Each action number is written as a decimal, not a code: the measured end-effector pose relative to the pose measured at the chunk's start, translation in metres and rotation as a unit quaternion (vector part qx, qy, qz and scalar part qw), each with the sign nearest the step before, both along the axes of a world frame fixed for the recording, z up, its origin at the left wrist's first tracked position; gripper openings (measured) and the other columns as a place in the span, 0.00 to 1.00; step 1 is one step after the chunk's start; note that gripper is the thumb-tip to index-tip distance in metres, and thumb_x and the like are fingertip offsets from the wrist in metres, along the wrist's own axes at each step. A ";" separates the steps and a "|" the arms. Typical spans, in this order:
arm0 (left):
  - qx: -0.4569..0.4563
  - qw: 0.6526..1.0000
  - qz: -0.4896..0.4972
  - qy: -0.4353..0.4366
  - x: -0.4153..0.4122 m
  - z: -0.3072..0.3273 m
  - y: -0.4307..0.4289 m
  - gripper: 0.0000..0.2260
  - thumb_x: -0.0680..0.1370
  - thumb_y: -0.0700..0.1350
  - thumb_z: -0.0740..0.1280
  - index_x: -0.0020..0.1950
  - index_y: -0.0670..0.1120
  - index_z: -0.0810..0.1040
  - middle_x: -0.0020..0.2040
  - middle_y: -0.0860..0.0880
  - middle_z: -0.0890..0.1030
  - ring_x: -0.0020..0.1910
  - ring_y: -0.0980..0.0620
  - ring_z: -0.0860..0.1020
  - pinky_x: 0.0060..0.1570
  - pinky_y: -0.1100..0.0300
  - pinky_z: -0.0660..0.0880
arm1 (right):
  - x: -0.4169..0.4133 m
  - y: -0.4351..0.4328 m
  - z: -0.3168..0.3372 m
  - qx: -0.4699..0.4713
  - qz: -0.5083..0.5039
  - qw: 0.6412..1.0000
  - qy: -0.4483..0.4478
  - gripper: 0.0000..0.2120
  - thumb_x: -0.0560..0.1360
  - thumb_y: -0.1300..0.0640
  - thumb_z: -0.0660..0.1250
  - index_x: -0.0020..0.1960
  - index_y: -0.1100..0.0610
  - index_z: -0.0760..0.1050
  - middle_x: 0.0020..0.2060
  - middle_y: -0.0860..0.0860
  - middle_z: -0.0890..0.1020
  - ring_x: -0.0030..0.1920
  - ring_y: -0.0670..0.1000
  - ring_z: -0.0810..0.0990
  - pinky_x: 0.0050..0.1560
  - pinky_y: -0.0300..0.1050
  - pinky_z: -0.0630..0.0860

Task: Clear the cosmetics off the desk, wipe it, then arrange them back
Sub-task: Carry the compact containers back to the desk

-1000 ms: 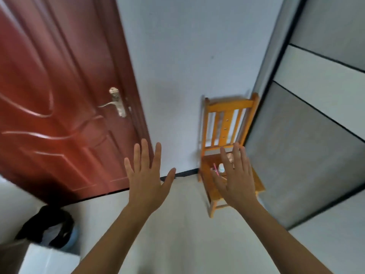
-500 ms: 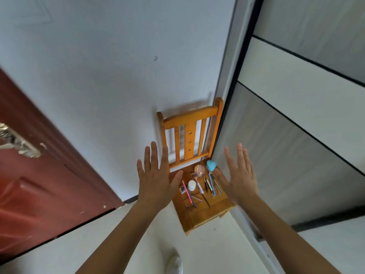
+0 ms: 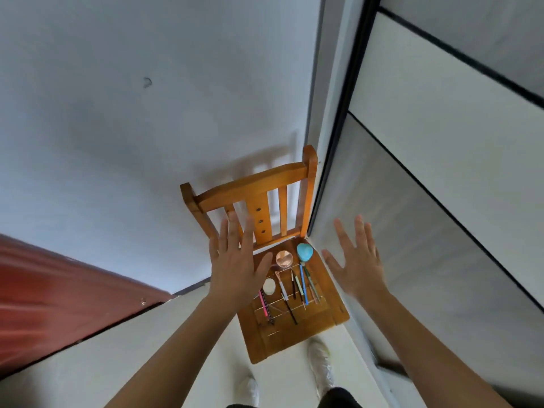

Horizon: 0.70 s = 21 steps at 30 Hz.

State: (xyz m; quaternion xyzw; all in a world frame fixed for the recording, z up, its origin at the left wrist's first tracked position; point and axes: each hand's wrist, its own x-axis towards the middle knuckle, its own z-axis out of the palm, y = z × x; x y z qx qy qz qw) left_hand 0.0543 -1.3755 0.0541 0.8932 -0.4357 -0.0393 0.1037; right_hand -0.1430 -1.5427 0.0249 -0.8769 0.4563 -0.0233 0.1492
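While the left hand [image 3: 235,269] and right hand [image 3: 357,266] hang flat with fingers spread, holding nothing, the cosmetics [image 3: 269,286] lie between them on the chair [image 3: 288,337] seat; a blue sponge [image 3: 304,252] sits at its back right corner, a coppery round compact [image 3: 284,258] just beside it; slim pencils [image 3: 303,285] lie in a row mid-seat.

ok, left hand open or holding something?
Open. The left hand shows straight, spread fingers in front of the chair, with nothing in its grip.

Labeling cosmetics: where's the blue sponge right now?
Head view: blue sponge at the back right corner of the chair seat, just right of the round compact.
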 end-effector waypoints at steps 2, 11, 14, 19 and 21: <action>0.024 0.999 0.028 0.019 -0.004 -0.015 -0.015 0.34 0.80 0.69 0.48 0.81 0.57 0.43 0.82 0.50 0.38 0.80 0.45 0.38 0.76 0.38 0.43 | 0.008 -0.023 -0.014 0.014 0.034 0.999 0.015 0.34 0.76 0.28 0.42 0.76 0.34 0.31 0.81 0.51 0.37 0.81 0.58 0.39 0.76 0.63 0.56; 0.062 0.992 0.004 0.113 -0.003 -0.134 -0.062 0.28 0.82 0.64 0.50 0.81 0.58 0.54 0.83 0.51 0.47 0.81 0.44 0.46 0.77 0.38 0.53 | 0.034 -0.062 -0.131 0.052 0.094 0.992 0.065 0.34 0.81 0.36 0.57 0.82 0.41 0.46 0.82 0.55 0.45 0.81 0.62 0.51 0.73 0.61 0.63; 0.071 0.988 -0.001 0.140 -0.001 -0.199 -0.072 0.28 0.81 0.64 0.48 0.80 0.57 0.57 0.82 0.50 0.52 0.81 0.43 0.50 0.76 0.38 0.56 | 0.039 -0.066 -0.193 0.075 0.100 0.989 0.077 0.33 0.81 0.37 0.57 0.82 0.42 0.47 0.82 0.54 0.45 0.81 0.61 0.53 0.73 0.60 0.65; 0.057 0.980 0.018 0.190 0.003 -0.307 -0.090 0.30 0.82 0.61 0.57 0.81 0.54 0.53 0.82 0.49 0.54 0.80 0.44 0.53 0.74 0.44 0.59 | 0.054 -0.074 -0.287 0.131 0.078 0.987 0.054 0.37 0.80 0.40 0.64 0.82 0.42 0.47 0.82 0.53 0.46 0.80 0.61 0.54 0.71 0.60 0.69; 0.046 0.979 0.023 0.198 0.008 -0.342 -0.097 0.31 0.81 0.59 0.61 0.81 0.52 0.54 0.82 0.47 0.55 0.80 0.44 0.55 0.74 0.44 0.61 | 0.063 -0.079 -0.317 0.144 0.060 0.987 0.026 0.41 0.78 0.42 0.68 0.82 0.43 0.45 0.82 0.53 0.48 0.80 0.61 0.56 0.71 0.60 0.68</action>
